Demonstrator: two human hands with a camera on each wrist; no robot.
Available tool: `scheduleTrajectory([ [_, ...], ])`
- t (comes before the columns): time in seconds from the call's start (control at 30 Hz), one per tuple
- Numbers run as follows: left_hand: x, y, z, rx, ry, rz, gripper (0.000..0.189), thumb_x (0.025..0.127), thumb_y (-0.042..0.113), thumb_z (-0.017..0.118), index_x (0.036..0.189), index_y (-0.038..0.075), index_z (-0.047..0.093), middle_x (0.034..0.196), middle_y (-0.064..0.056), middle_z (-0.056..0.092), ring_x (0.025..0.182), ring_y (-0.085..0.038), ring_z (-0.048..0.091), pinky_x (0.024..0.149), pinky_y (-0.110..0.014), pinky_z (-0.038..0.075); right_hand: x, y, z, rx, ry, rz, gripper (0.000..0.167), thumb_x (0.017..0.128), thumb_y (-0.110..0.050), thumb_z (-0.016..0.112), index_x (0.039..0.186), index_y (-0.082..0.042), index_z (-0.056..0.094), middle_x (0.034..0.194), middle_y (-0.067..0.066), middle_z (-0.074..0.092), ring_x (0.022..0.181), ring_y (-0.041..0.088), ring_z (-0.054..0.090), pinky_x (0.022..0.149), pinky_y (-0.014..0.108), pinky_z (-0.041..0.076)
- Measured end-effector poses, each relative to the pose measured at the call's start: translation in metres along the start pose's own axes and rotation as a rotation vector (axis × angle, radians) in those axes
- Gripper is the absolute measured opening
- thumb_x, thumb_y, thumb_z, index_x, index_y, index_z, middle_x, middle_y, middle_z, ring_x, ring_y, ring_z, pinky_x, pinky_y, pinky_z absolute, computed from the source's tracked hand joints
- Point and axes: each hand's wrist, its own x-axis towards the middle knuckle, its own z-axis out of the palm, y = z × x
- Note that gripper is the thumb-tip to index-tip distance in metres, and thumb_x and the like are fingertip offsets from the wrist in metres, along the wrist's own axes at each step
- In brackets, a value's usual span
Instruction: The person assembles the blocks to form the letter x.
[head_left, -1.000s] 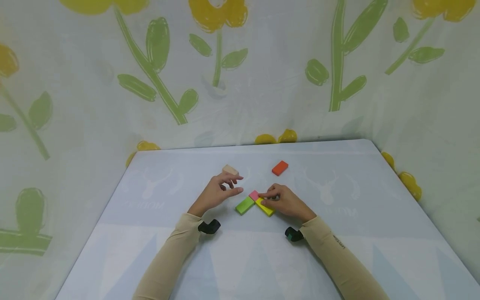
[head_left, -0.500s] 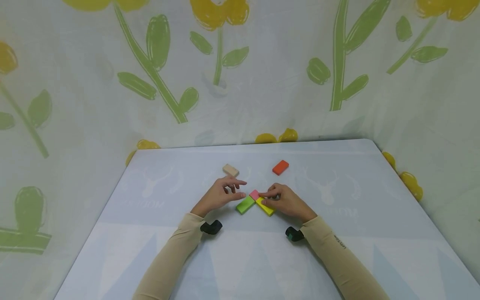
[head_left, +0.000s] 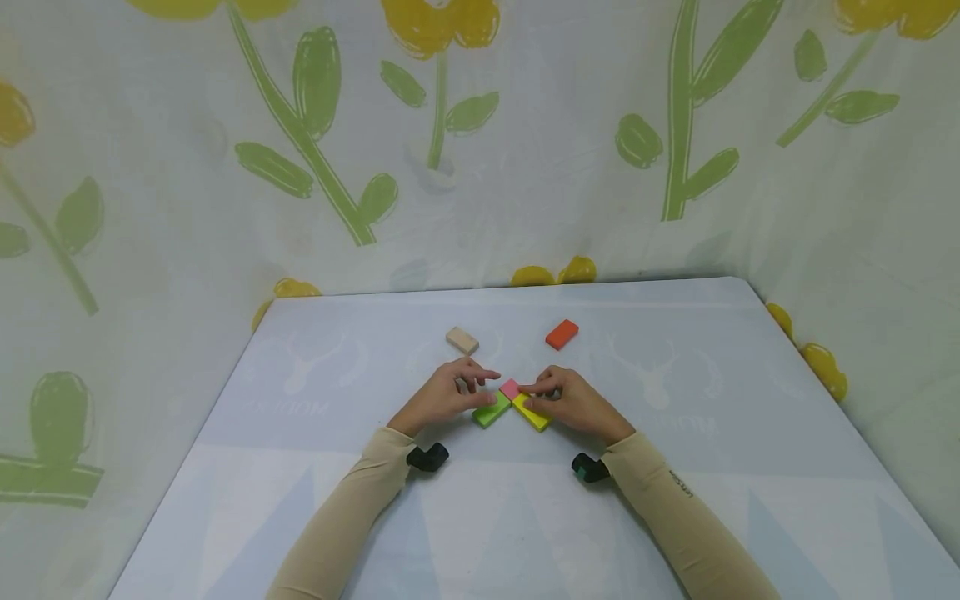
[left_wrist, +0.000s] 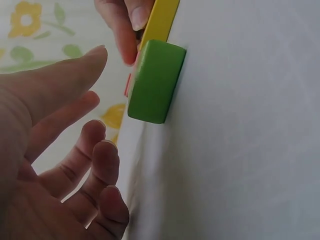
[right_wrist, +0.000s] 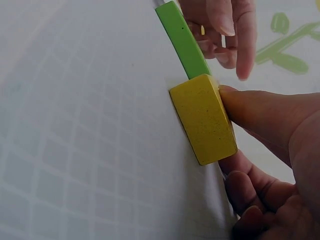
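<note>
1. The left hand (head_left: pixel 446 392) holds nothing: its thumb and forefinger stand apart, the other fingers loosely bent, and the left wrist view shows a gap between the thumb tip and the green block.
2. Just beyond the left hand's knuckles, the beige block (head_left: pixel 462 340) lies flat on the table (head_left: pixel 480 525).
3. The green block (head_left: pixel 490 414) lies between the hands, close under the left thumb, slanting away from the person.
4. The pink block (head_left: pixel 509 388) sits between both hands, where the green and yellow blocks meet.
5. The yellow block (head_left: pixel 533 418) slants the other way, pinched by the right hand.
6. Beyond the right hand's knuckles lies the orange-red block (head_left: pixel 562 334).
7. The right hand (head_left: pixel 576 404) has thumb and fingers clamped on the yellow block.
</note>
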Motion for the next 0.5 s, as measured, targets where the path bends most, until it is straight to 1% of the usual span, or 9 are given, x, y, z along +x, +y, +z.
scheduleTrajectory([
  [0.17,-0.0005,0.0018,0.0027,0.01,-0.009,0.019,0.04,0.088,0.024,0.083,0.126,0.013,0.076,0.106,-0.006,0.067,0.094,-0.016,0.056,0.079,-0.023,0.048,0.0005,-0.0001,0.0,-0.003,-0.005,0.002,0.033,0.093,-0.022,0.079,0.125,-0.014,0.076,0.102,0.005,0.063,0.095,0.02,0.052,0.079,0.03,0.043],
  [0.37,-0.0006,0.0033,0.004,0.009,-0.015,0.021,0.04,0.088,0.024,0.084,0.125,0.012,0.076,0.104,-0.007,0.065,0.09,-0.014,0.056,0.078,-0.023,0.047,0.0001,-0.0015,0.0002,-0.01,-0.005,0.015,0.034,0.093,-0.022,0.078,0.126,-0.016,0.076,0.102,0.004,0.063,0.096,0.02,0.052,0.08,0.032,0.043],
  [0.5,-0.0015,0.0038,0.0039,0.012,-0.025,0.019,0.04,0.088,0.023,0.083,0.126,0.011,0.076,0.105,-0.007,0.065,0.091,-0.014,0.056,0.079,-0.023,0.047,-0.0004,-0.0023,0.0004,-0.011,-0.004,0.018,0.034,0.093,-0.022,0.078,0.126,-0.016,0.076,0.102,0.004,0.063,0.096,0.02,0.052,0.08,0.032,0.042],
])
